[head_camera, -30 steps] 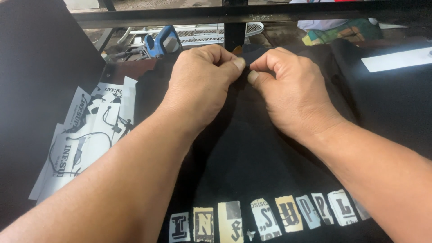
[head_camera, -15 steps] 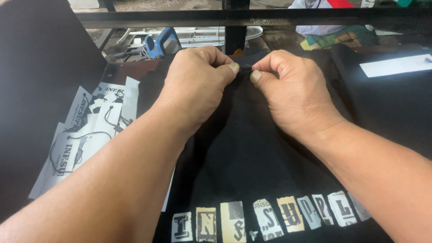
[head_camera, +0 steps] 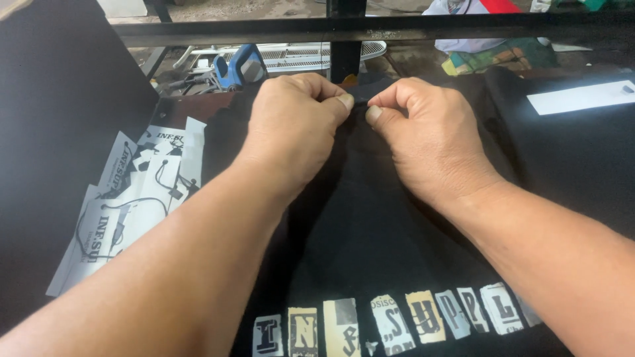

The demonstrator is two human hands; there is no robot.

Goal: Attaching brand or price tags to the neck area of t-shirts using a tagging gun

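Note:
A black T-shirt (head_camera: 370,218) lies spread in front of me, with a row of cut-out-style printed letter patches (head_camera: 390,324) across its near part. My left hand (head_camera: 297,125) and my right hand (head_camera: 423,139) sit side by side at the shirt's far edge. Both pinch the dark fabric at the collar (head_camera: 360,100) between thumb and fingers, knuckles almost touching. My forearms cover much of the shirt's sides.
Several white printed transfer sheets (head_camera: 126,205) lie left of the shirt on a dark surface. A black metal bar (head_camera: 370,28) crosses the top with a post behind the hands. A blue tool (head_camera: 238,66), a white grille, a white paper (head_camera: 582,98) and coloured cloth lie beyond.
Both hands stay pinched on the collar edge in the same place. The thumbs shift slightly along the fabric.

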